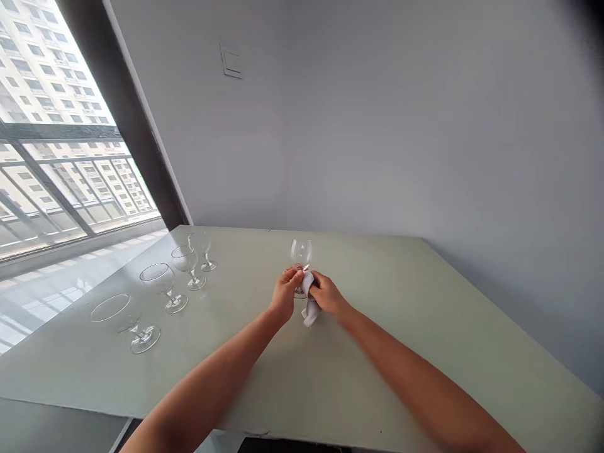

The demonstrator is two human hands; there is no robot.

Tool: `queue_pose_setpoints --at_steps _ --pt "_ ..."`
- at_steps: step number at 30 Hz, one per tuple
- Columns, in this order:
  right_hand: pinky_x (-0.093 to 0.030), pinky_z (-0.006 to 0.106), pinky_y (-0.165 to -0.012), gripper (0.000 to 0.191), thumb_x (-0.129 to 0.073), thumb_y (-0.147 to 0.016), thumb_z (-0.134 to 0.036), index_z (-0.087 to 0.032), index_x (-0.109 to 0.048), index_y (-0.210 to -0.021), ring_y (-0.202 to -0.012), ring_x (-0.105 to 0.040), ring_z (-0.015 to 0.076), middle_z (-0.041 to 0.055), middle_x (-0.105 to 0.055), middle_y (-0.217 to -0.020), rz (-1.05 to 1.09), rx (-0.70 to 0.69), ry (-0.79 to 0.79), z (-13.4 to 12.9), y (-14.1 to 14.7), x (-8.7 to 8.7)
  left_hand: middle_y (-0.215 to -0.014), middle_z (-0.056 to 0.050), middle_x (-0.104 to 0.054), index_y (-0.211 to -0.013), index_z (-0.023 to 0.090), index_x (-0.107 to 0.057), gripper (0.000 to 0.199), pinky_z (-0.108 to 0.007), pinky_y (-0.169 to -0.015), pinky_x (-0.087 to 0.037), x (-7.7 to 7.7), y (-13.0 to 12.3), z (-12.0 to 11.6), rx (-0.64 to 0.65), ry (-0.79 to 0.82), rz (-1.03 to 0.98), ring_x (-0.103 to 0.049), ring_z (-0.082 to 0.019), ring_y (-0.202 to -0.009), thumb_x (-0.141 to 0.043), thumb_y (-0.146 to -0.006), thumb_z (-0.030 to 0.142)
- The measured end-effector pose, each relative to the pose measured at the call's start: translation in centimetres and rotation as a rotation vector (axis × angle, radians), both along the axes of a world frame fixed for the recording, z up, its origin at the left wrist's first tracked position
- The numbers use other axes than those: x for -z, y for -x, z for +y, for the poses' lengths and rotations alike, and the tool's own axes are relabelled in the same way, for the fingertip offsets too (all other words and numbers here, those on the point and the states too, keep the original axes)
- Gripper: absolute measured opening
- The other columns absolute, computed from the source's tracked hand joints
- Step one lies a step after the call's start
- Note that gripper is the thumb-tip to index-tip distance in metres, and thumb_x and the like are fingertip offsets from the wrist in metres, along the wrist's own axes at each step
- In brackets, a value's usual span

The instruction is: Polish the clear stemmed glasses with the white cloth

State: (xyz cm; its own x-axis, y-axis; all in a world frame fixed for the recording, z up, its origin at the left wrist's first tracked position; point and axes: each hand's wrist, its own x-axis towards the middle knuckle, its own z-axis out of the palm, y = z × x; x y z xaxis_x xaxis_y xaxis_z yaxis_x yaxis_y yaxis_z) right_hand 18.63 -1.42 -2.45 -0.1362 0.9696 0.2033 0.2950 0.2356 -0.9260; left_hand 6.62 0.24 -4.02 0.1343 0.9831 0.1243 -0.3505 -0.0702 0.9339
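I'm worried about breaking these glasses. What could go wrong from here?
The stemmed glass is gripped by the left hand while the right hand presses a white cloth against it; twisting might snap its thin stem. It might also slip and hit the hard-looking tabletop. If swung left, it could strike the row of four glasses.

The left hand (285,292) is holding a wine glass (301,253) by its stem, and the right hand (327,296) presses a white cloth (310,303) on it. On the pale green table (330,377), four other stemmed glasses (163,280) stand in a row at nine to ten o'clock, near the window (56,157).
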Motion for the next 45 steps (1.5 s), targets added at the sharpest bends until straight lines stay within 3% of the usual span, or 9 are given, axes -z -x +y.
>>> queue_pose_setpoints --at_steps 4,9,15,20,25,29,36,40,45 --pt "-0.035 0.021 -0.051 0.014 -0.044 -0.073 -0.022 -0.018 -0.058 -0.073 -0.055 -0.047 0.0106 -0.0034 -0.053 -0.060 -0.338 -0.083 0.045 -0.1 -1.9 -1.4 -0.092 -0.004 -0.058 -0.085 0.016 -0.064 0.038 -0.022 -0.066 -0.037 -0.1 0.9 0.9 -0.101 0.025 0.086 -0.050 -0.012 -0.078 -0.057 -0.069 0.050" --pt "-0.040 0.025 -0.065 0.020 -0.051 -0.076 -0.035 -0.026 -0.067 -0.085 -0.080 -0.058 0.0163 0.0005 -0.064 -0.096 -0.647 -0.425 0.009 -1.0 -4.1 -4.0 -0.088 -0.002 -0.057 -0.086 0.017 -0.064 0.040 -0.022 -0.063 -0.035 -0.5 2.5 2.5 -0.263 0.013 0.111 -0.048 -0.011 -0.073 -0.055 -0.069 0.053" --pt "-0.039 0.025 -0.065 0.023 -0.050 -0.079 -0.036 -0.024 -0.067 -0.090 -0.070 -0.055 0.0134 0.0015 -0.064 -0.085 -0.552 0.033 -0.116 -0.9 -3.3 -4.7 -0.099 -0.003 -0.057 -0.088 0.018 -0.063 0.035 -0.022 -0.065 -0.036 -0.5 1.8 1.5 -0.169 -0.028 0.149 -0.049 -0.013 -0.084 -0.053 -0.074 0.049" --pt "-0.036 0.022 -0.055 0.026 -0.057 -0.073 -0.041 -0.017 -0.067 -0.077 -0.057 -0.048 0.0104 -0.0011 -0.058 -0.064 -0.268 -0.072 -0.006 -0.2 -1.6 -2.0 -0.113 -0.007 -0.053 -0.088 0.018 -0.063 0.031 -0.025 -0.075 -0.040 -0.4 -0.4 -1.1 0.042 -0.045 0.067 -0.049 -0.019 -0.099 -0.054 -0.076 0.044" --pt "-0.035 0.020 -0.052 0.024 -0.055 -0.073 -0.037 -0.015 -0.061 -0.067 -0.056 -0.047 0.0098 -0.0019 -0.056 -0.060 -0.198 -0.050 -0.012 0.8 -1.9 0.0 -0.125 -0.005 -0.047 -0.106 0.023 -0.056 0.034 -0.028 -0.087 -0.038 0.4 -0.8 -1.3 0.052 -0.111 0.193 -0.046 -0.019 -0.109 -0.051 -0.079 0.042" --pt "-0.035 0.019 -0.056 0.019 -0.055 -0.072 -0.033 -0.016 -0.059 -0.063 -0.058 -0.049 0.0094 -0.0026 -0.058 -0.061 -0.427 0.286 -0.002 3.1 -6.0 0.6 -0.116 -0.007 -0.054 -0.110 0.022 -0.052 0.039 -0.032 -0.086 -0.039 2.2 -0.7 -0.3 -0.050 -0.133 0.457 -0.049 -0.020 -0.105 -0.052 -0.077 0.043" --pt "-0.036 0.025 -0.064 0.016 -0.048 -0.075 -0.024 -0.014 -0.058 -0.068 -0.073 -0.056 0.0167 0.0092 -0.063 -0.078 -0.575 0.768 0.135 5.3 -19.4 2.3 -0.095 -0.004 -0.062 -0.090 0.024 -0.060 0.021 -0.034 -0.081 -0.039 3.4 -1.0 0.1 -0.100 -0.128 0.710 -0.054 -0.020 -0.090 -0.054 -0.073 0.035" --pt "-0.035 0.028 -0.062 0.018 -0.048 -0.075 -0.025 -0.012 -0.059 -0.069 -0.077 -0.057 0.0213 0.0146 -0.062 -0.080 -0.627 0.935 0.225 5.6 -24.7 3.4 -0.096 -0.003 -0.062 -0.093 0.024 -0.057 0.021 -0.032 -0.080 -0.038 3.2 -1.1 0.0 -0.111 -0.130 0.713 -0.054 -0.019 -0.091 -0.054 -0.073 0.029" --pt "-0.036 0.028 -0.060 0.020 -0.048 -0.075 -0.028 -0.013 -0.061 -0.072 -0.076 -0.057 0.0222 0.0140 -0.062 -0.079 -0.633 1.028 0.282 6.5 -27.7 4.4 -0.095 -0.003 -0.062 -0.096 0.024 -0.055 0.021 -0.031 -0.081 -0.038 3.4 -1.2 0.0 -0.093 -0.149 0.751 -0.054 -0.018 -0.091 -0.051 -0.075 0.028"
